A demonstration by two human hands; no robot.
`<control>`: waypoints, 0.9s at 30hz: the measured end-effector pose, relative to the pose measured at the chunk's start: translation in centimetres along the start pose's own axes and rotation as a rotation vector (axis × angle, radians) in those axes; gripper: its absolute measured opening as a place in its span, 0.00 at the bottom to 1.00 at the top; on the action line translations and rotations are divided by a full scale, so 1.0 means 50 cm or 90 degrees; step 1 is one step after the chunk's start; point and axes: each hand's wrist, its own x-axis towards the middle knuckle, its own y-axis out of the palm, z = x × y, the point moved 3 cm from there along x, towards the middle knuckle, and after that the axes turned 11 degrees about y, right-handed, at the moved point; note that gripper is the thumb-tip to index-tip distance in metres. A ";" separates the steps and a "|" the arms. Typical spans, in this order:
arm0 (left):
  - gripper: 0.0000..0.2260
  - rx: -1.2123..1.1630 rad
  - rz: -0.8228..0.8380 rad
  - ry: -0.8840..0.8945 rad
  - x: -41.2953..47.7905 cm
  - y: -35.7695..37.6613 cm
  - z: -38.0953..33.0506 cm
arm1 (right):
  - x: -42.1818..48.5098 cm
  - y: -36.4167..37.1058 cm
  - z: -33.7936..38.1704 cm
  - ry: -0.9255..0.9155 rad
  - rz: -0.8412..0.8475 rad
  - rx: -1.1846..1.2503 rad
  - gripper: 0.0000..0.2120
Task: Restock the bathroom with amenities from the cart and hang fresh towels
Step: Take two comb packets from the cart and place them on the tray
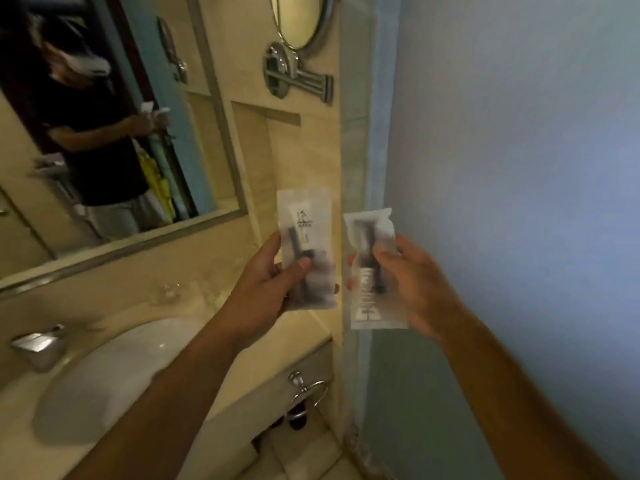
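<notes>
I hold two sealed translucent amenity packets above the right end of the beige vanity counter (304, 336). My left hand (266, 285) grips the left packet (304, 223) upright, thumb across its front; a dark slim item and a printed label show through. My right hand (412, 282) pinches the right packet (375, 306), which holds a dark item and pale lettering and hangs lower. The two packets are a small gap apart. No towels or cart are in sight.
A white oval sink (114, 379) with a chrome tap (38, 344) lies lower left. Above it are a large wall mirror (104, 133) and a round swing-arm mirror (301, 22). A chrome towel ring (308, 393) hangs on the vanity front. A frosted glass panel (519, 168) fills the right.
</notes>
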 end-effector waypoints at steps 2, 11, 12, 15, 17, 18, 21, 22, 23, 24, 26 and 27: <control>0.18 0.026 -0.039 -0.002 0.001 -0.036 -0.011 | 0.034 0.036 -0.001 0.036 0.042 0.009 0.10; 0.19 0.149 -0.160 -0.006 0.023 -0.201 -0.012 | 0.192 0.174 -0.020 -0.021 0.122 -0.120 0.14; 0.19 0.150 -0.171 -0.005 0.026 -0.221 -0.008 | 0.210 0.189 -0.025 -0.028 0.124 -0.130 0.15; 0.18 0.126 -0.205 0.001 0.034 -0.282 0.001 | 0.269 0.241 -0.046 -0.035 0.130 -0.145 0.16; 0.18 0.126 -0.228 0.006 0.043 -0.328 0.005 | 0.308 0.282 -0.058 -0.038 0.133 -0.174 0.12; 0.18 0.131 -0.241 0.008 0.050 -0.356 0.008 | 0.327 0.303 -0.062 -0.036 0.133 -0.188 0.10; 0.17 0.179 -0.288 0.009 0.077 -0.455 0.013 | 0.387 0.362 -0.069 -0.032 0.129 -0.199 0.08; 0.17 0.204 -0.295 0.007 0.086 -0.483 0.014 | 0.402 0.376 -0.069 -0.034 0.123 -0.201 0.08; 0.16 0.223 -0.294 0.006 0.099 -0.519 0.012 | 0.426 0.398 -0.070 -0.035 0.113 -0.206 0.08; 0.16 0.242 -0.289 0.003 0.110 -0.548 0.011 | 0.446 0.414 -0.070 -0.034 0.103 -0.210 0.08; 0.15 0.255 -0.281 -0.006 0.131 -0.593 0.009 | 0.480 0.441 -0.070 -0.040 0.090 -0.227 0.08; 0.15 0.250 -0.274 -0.015 0.144 -0.621 0.010 | 0.502 0.460 -0.071 -0.043 0.085 -0.238 0.08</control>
